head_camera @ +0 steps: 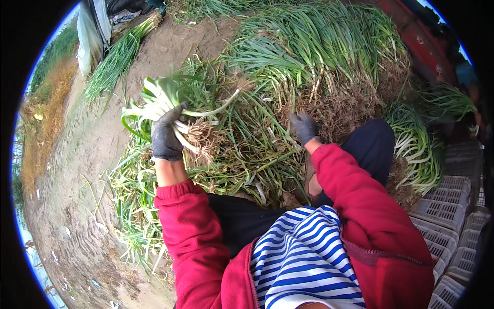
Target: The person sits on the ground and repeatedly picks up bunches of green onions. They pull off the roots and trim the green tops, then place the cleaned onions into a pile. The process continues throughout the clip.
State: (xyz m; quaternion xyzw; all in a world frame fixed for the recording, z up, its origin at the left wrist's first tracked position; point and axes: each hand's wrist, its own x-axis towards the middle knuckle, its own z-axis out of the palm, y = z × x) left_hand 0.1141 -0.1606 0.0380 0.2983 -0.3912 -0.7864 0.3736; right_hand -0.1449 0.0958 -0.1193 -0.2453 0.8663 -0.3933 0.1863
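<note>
My left hand [168, 133], in a dark work glove, is closed around a small bunch of leek-like plants [154, 102]. Their pale stems and leaves fan out up and left, and bushy brown roots [200, 139] hang on the right. One stalk [212, 112] sticks out sideways from the bunch. My right hand [305, 128], gloved too, has its fingers curled beside the root ends [335, 114] of a large heap of the same plants [308, 46]. Whether it pinches a stalk is unclear. Loose leaves and trimmings [247, 150] cover the ground between my hands.
A trimmed-looking bundle with white stems [415, 154] lies right of my knee. Light plastic crates [444, 204] stand at lower right. Another green bundle [119, 58] lies on bare soil at upper left, near plastic sheeting [89, 42]. A red metal structure [424, 42] borders the heap.
</note>
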